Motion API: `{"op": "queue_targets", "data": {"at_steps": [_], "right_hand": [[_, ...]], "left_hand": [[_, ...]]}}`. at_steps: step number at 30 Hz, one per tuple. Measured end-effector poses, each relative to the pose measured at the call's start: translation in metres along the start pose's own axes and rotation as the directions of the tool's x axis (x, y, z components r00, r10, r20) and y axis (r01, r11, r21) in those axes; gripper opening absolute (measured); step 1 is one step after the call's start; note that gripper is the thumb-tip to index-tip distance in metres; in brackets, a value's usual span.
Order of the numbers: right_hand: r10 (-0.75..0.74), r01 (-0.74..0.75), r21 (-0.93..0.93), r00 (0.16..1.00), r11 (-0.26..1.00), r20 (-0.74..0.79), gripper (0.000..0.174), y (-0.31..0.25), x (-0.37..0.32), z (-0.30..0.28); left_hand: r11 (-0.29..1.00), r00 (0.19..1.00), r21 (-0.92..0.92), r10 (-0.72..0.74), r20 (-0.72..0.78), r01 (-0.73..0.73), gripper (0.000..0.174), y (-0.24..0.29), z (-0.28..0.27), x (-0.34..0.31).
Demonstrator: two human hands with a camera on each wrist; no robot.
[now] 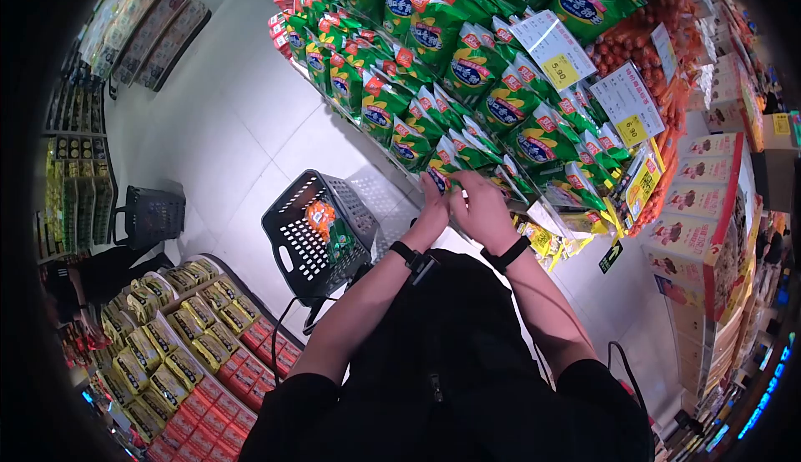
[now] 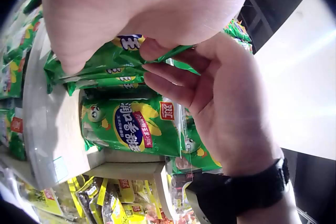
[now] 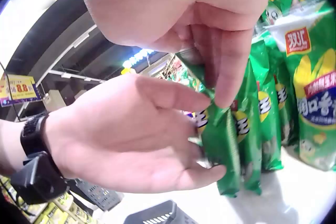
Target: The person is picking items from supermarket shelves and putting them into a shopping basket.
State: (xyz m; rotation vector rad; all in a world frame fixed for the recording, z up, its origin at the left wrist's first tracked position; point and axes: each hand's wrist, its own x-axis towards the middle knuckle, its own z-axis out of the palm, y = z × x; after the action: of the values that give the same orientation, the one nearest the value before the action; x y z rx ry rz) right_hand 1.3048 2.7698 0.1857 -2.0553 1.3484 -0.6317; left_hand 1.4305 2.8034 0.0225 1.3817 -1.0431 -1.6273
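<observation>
At the front edge of the display, both hands hold a green bag of corn sausages (image 3: 223, 142). My right hand (image 1: 486, 212) pinches the bag's top edge between thumb and fingers. Against the bag's side, my left hand (image 1: 430, 213) grips with its fingers partly behind it. More green sausage bags (image 2: 126, 124) stand upright in rows right beside the held one. Part of the held bag is hidden behind the fingers in the left wrist view.
A dark shopping basket (image 1: 357, 208) stands on the floor to the left, holding an orange net bag (image 1: 319, 218) and a green bag. Price signs (image 1: 554, 49) stand over the display. Stacked cartons (image 1: 701, 187) are at right; another person's arm (image 1: 79, 291) shows at far left.
</observation>
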Motion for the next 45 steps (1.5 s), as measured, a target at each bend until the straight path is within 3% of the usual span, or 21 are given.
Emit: {"op": "queue_targets", "data": {"at_steps": [1,3,5,8,10,13,16,18,19,21,22,25,26,29,30,33,34,37,38,41,45], "right_hand": [[0.048,-0.047,0.018,0.999,0.999,-0.024,0.025,-0.005,-0.003,0.004],[0.050,-0.050,-0.003,0.997,0.999,-0.055,0.023,-0.001,-0.005,0.017],[0.059,-0.059,-0.008,0.994,0.998,-0.092,0.020,0.010,-0.005,0.028],[0.042,-0.043,-0.012,0.997,0.999,-0.062,0.015,0.021,-0.008,0.035],[0.039,-0.039,-0.040,0.999,0.998,-0.007,0.017,0.046,-0.014,0.050],[0.040,-0.037,0.049,0.997,0.998,-0.067,0.021,0.054,-0.017,0.052],[0.135,-0.120,0.188,0.988,0.975,-0.068,0.019,0.033,-0.017,0.042],[0.259,-0.215,0.305,0.960,0.928,-0.111,0.010,0.031,-0.026,0.040],[0.337,-0.309,0.251,0.939,0.917,-0.074,0.012,0.034,-0.033,0.036],[0.436,-0.405,0.393,0.900,0.826,0.011,0.017,0.042,-0.035,0.034],[0.406,-0.386,0.323,0.914,0.864,0.007,0.030,0.048,-0.034,0.034],[0.498,-0.587,0.291,0.803,0.755,0.328,0.053,0.082,-0.031,0.051],[0.595,-0.716,0.420,0.697,0.557,0.400,0.070,0.077,-0.025,0.054],[0.534,-0.656,0.246,0.737,0.714,0.414,0.067,0.100,-0.008,0.087],[0.476,-0.575,0.373,0.816,0.728,0.328,0.066,0.091,-0.005,0.096],[0.472,-0.695,0.548,0.719,0.466,0.511,0.066,0.072,0.010,0.090],[0.501,-0.720,0.511,0.693,0.469,0.518,0.068,0.078,0.009,0.092],[0.455,-0.521,0.636,0.844,0.569,0.284,0.076,0.096,-0.013,0.099],[0.580,-0.607,0.578,0.771,0.546,0.261,0.083,0.095,-0.018,0.088],[0.567,-0.540,0.782,0.766,0.311,0.304,0.097,0.093,-0.013,0.066],[0.507,-0.429,0.857,0.826,0.286,0.245,0.101,0.090,0.011,0.072]], "left_hand": [[0.977,0.998,-0.212,-0.030,0.050,0.040,0.088,0.036,-0.004,-0.012],[0.883,0.998,-0.467,-0.048,0.031,0.057,0.084,0.053,-0.007,-0.021],[0.823,0.993,-0.568,-0.050,-0.107,-0.020,0.082,0.037,0.005,-0.019],[0.922,0.994,-0.383,0.018,-0.107,-0.058,0.077,-0.008,-0.006,-0.007],[0.895,0.998,-0.447,-0.012,-0.061,-0.016,0.060,-0.007,-0.008,-0.006],[0.588,0.987,-0.799,-0.158,0.039,0.126,0.043,0.030,-0.004,-0.017],[0.496,0.989,-0.860,-0.134,0.057,0.117,0.037,0.050,-0.007,-0.017],[0.487,0.988,-0.867,-0.149,0.030,0.100,0.036,0.055,-0.012,-0.019],[0.484,0.988,-0.870,-0.156,0.024,0.097,0.036,0.057,-0.016,-0.019],[0.457,0.984,-0.879,-0.168,0.061,0.133,0.041,0.058,-0.025,-0.017],[0.467,0.985,-0.871,-0.145,0.093,0.151,0.045,0.055,-0.029,-0.018],[0.487,0.984,-0.857,-0.135,0.119,0.171,0.053,0.086,-0.031,-0.024],[0.496,0.983,-0.852,-0.141,0.113,0.169,0.056,0.090,-0.031,-0.023],[0.474,0.980,-0.862,-0.163,0.118,0.183,0.063,0.081,-0.033,-0.015],[0.495,0.979,-0.852,-0.187,0.086,0.169,0.065,0.081,-0.032,-0.013],[0.561,0.987,-0.818,-0.151,0.045,0.123,0.067,0.088,-0.034,-0.010],[0.568,0.987,-0.811,-0.149,0.065,0.139,0.067,0.095,-0.033,-0.011],[0.644,0.973,-0.735,-0.211,0.095,0.211,0.068,0.085,-0.038,-0.008],[0.660,0.967,-0.714,-0.237,0.096,0.233,0.068,0.086,-0.038,-0.008],[0.719,0.956,-0.654,-0.292,0.020,0.234,0.068,0.100,-0.034,-0.010],[0.706,0.958,-0.672,-0.285,0.019,0.223,0.066,0.090,-0.038,-0.004]]}}
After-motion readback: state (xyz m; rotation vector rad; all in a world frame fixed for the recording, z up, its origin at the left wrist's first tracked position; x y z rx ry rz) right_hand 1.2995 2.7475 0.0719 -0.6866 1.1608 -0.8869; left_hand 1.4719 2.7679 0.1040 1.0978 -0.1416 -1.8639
